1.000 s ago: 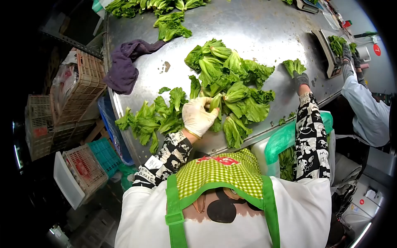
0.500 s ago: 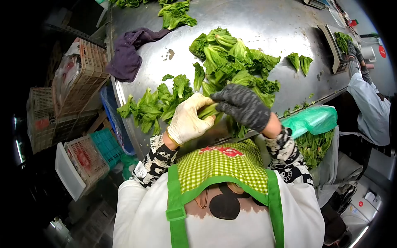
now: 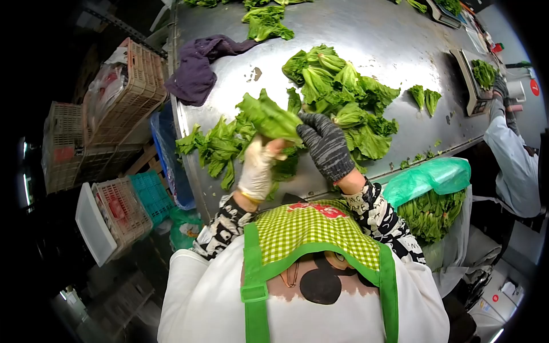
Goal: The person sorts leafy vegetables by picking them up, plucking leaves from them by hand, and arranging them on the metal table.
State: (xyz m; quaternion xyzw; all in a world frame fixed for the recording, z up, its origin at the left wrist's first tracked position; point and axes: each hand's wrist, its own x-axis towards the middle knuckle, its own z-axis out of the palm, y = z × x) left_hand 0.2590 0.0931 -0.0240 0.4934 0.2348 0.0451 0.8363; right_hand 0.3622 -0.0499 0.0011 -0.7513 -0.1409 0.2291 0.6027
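A green leafy lettuce (image 3: 269, 119) is held tilted above the table, its stem end in the fingers of my right hand (image 3: 327, 146), which wears a dark grey knit glove. Just under those leaves is my left hand (image 3: 256, 171), in a whitish glove with bare fingertips. Its fingers are blurred and partly hidden, so I cannot tell whether it grips anything. Loose leaves (image 3: 214, 150) lie left of my hands. Beyond my right hand spreads a larger pile of lettuce (image 3: 337, 80).
The metal table (image 3: 229, 80) carries a purple cloth (image 3: 197, 67), two small lettuce pieces (image 3: 424, 99) and a scale (image 3: 472, 86), where a co-worker's gloved hands (image 3: 499, 91) are. Crates (image 3: 128, 91) stand at left. A bag of greens (image 3: 434, 208) is at lower right.
The lettuce has come up and its leaves now point away to the left, held by my right hand. My left hand has turned and dropped below it. The view has shifted slightly.
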